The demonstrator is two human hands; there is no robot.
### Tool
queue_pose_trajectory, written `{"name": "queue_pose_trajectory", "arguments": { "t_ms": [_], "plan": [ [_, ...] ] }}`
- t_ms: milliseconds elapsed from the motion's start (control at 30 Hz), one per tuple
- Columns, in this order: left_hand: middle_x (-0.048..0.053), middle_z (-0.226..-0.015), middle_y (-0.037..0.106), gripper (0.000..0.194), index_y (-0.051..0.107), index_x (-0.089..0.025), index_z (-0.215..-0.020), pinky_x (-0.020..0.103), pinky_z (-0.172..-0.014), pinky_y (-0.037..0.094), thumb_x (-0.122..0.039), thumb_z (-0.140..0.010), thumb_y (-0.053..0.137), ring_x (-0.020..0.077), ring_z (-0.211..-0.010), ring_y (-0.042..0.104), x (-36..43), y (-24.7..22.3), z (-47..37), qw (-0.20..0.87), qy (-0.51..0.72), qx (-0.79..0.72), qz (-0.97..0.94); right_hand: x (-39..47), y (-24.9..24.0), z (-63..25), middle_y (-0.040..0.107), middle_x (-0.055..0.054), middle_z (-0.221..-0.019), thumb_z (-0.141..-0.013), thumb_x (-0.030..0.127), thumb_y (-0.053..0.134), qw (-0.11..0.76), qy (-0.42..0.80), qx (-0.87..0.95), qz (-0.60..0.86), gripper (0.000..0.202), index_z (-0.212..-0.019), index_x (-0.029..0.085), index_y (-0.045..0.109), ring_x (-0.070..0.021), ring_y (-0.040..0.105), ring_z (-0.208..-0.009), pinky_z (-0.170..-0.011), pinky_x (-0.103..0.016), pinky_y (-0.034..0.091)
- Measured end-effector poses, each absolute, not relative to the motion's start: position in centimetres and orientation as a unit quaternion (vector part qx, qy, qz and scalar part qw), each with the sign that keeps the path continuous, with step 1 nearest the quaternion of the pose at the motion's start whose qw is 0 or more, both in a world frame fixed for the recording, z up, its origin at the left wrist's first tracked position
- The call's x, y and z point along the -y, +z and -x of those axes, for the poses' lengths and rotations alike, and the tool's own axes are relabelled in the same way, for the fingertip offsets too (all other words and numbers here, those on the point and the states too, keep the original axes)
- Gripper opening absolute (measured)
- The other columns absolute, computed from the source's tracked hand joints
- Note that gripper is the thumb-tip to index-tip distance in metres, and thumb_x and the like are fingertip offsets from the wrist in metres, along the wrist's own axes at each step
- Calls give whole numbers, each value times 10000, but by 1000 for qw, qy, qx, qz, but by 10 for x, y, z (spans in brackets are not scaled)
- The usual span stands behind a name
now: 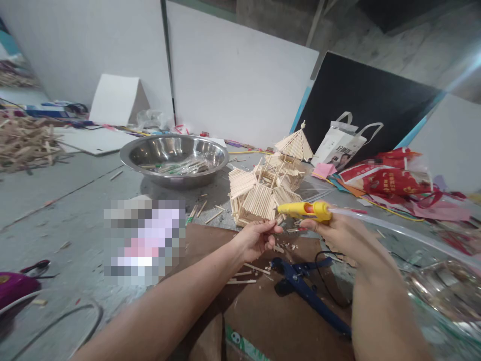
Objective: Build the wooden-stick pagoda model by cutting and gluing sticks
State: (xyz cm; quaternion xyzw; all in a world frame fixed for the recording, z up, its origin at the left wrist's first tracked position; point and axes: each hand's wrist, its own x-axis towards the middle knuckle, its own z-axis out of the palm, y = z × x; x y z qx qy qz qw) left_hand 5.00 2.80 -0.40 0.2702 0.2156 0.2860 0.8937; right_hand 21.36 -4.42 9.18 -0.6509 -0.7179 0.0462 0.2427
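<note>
A model building of thin wooden sticks [259,198], with slatted roofs and a pointed top, stands in the middle. My right hand [330,231] is wrapped round a yellow glue gun [306,210], its nozzle pointing left at the lower roof edge. A long clear glue stick sticks out of its back. Just below the nozzle, my left hand [259,238] has thumb and forefinger pinched together at the model's front edge; what lies between them is too small to make out. Blue cutting pliers [311,296] lie on the brown board [270,316] below my hands.
A steel basin [175,178] with sticks and plastic wrap stands behind on the left. Loose sticks [242,282] lie on the board. A stick pile [26,143] is far left, a white paper bag [338,145] and red bags [391,175] at right.
</note>
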Motion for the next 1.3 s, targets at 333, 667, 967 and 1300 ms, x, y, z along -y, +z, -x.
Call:
{"name": "queue_pose_trajectory", "arguments": {
  "t_ms": [333, 667, 967, 1300],
  "plan": [
    [-10, -631, 624, 70, 533, -115, -695, 144, -340, 404, -166, -742, 522, 52, -348, 502, -26, -4, -51, 894, 292, -206, -270, 47, 94, -215, 642, 14, -714, -706, 503, 477, 240, 45, 721, 649, 318, -811, 231, 604, -169, 568, -636, -576, -279, 432],
    [-10, -652, 618, 81, 532, -118, -705, 159, -329, 381, -195, -724, 550, 56, -353, 500, -26, -8, -51, 884, 297, -200, -302, 44, 94, -217, 639, -5, -761, -698, 503, 486, 269, 44, 713, 646, 330, -816, 213, 592, -194, 574, -698, -625, -296, 434],
    [-13, -655, 618, 79, 531, -119, -686, 163, -324, 382, -181, -735, 535, 53, -346, 492, -26, -6, -50, 879, 308, -199, -306, 44, 96, -216, 636, -9, -738, -702, 515, 469, 254, 33, 712, 654, 356, -832, 213, 605, -191, 569, -671, -597, -293, 433],
    [-15, -660, 623, 82, 531, -116, -691, 164, -325, 387, -186, -734, 538, 54, -342, 493, -27, -7, -50, 878, 305, -197, -312, 44, 96, -216, 626, 5, -716, -702, 502, 475, 261, 27, 709, 655, 328, -823, 221, 593, -182, 569, -659, -586, -286, 437]
  ]
}}
